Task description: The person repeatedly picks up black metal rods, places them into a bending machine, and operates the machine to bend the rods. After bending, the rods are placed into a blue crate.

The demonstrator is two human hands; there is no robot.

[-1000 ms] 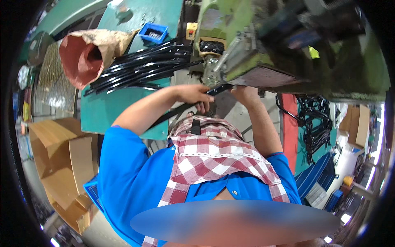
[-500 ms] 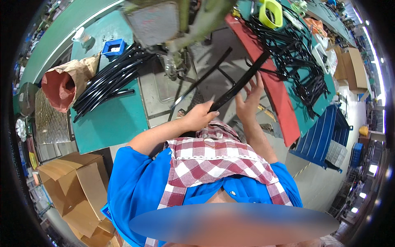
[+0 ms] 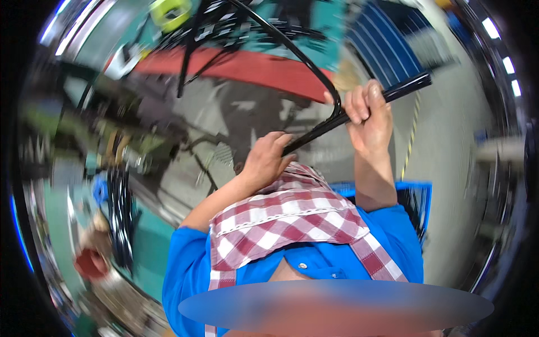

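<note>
I hold a long bent black tube (image 3: 328,121) in front of my chest with both hands. My left hand (image 3: 266,160) grips its lower end near my red-and-white checked cloth (image 3: 292,216). Higher and to the right, my right hand (image 3: 370,112) is closed around the tube, whose straight end sticks out past it toward the upper right. A thinner curved part of the tube arcs up and to the left from my right hand. The picture is blurred by motion.
A red bench strip (image 3: 236,67) with a pile of black tubes (image 3: 224,28) and a yellow-green part (image 3: 171,11) lies at the top. Blue crates (image 3: 387,39) stand upper right. More black tubes (image 3: 118,208), a blue box (image 3: 100,190) and a red cone (image 3: 90,263) are at the left.
The view has swung sharply right, so the machine and green table slid to the left. Both hands lifted the black tube away from the machine and now hold it in the air.
</note>
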